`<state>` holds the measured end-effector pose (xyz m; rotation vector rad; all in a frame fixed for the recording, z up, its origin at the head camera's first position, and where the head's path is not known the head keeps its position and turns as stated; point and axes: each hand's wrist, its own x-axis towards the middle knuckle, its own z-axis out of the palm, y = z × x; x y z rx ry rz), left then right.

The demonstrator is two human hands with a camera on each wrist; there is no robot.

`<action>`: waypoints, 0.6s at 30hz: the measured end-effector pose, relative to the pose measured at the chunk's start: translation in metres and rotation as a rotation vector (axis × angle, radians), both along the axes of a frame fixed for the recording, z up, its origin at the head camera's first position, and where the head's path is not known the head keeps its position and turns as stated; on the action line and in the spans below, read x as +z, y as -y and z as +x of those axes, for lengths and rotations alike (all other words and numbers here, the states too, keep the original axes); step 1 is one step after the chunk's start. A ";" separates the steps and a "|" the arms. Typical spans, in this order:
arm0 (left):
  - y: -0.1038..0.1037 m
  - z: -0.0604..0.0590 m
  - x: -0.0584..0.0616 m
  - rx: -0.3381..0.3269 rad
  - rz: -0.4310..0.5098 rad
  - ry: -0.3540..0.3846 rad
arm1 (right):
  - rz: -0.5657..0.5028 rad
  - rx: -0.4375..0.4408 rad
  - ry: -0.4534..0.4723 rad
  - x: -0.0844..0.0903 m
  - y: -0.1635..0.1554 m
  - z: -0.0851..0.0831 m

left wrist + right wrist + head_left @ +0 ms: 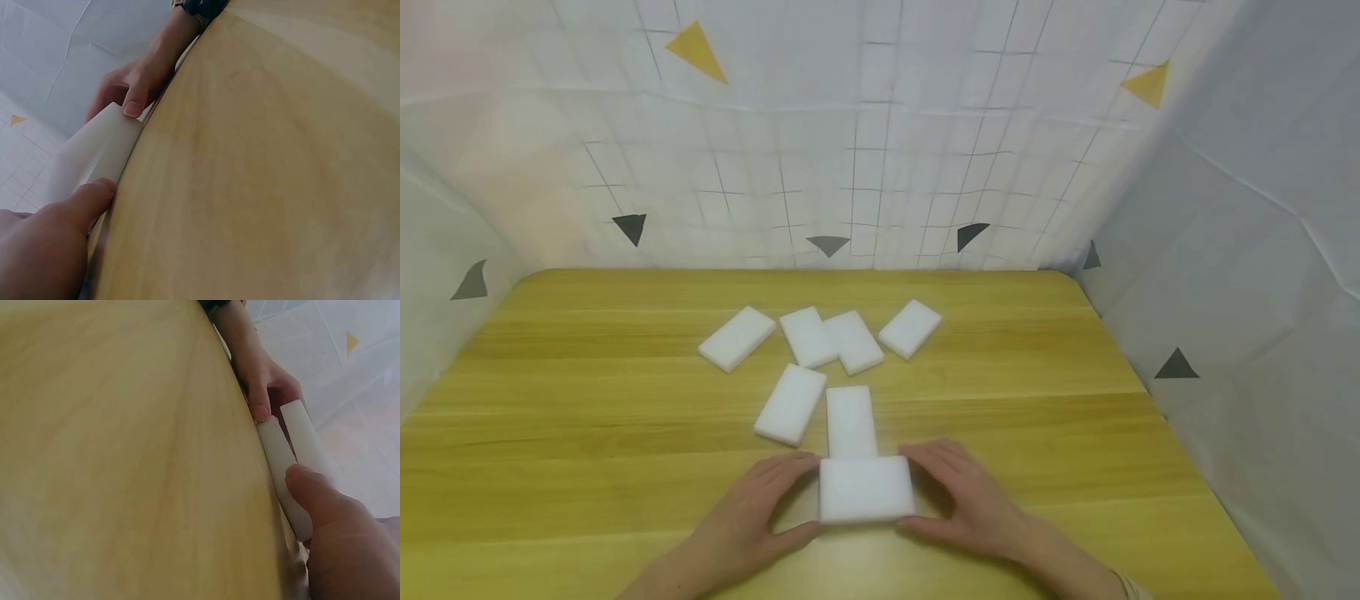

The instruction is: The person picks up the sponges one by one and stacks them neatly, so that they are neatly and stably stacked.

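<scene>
Where bare table (1075,433) flanks them, left hand (752,517) and right hand (962,500) grip-pinching sponge stack (865,490) edges

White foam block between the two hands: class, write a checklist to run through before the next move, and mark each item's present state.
1. Left hand touches the nearest foam block: ok.
2. Right hand touches its other side: ok.
3. Block lies flat on the wooden table: ok.
4. Block clear of the upright-lying block behind it: not ok, they touch.
5. Grip firmness: cannot tell.

No readable text, label, brand or number appears anywhere.
</scene>
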<state>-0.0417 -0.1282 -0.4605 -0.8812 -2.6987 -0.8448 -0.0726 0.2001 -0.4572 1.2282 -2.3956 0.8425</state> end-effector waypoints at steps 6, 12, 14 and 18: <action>0.000 0.000 0.000 -0.002 -0.006 -0.009 | 0.001 -0.005 0.032 0.000 0.000 0.001; 0.001 0.001 0.001 -0.031 0.063 -0.022 | -0.001 -0.008 0.057 0.000 0.000 0.001; 0.001 0.000 0.001 -0.039 0.128 -0.034 | -0.008 0.000 0.061 -0.001 -0.001 0.000; -0.003 -0.008 0.000 -0.036 0.217 -0.106 | -0.026 0.015 0.070 -0.002 -0.002 0.000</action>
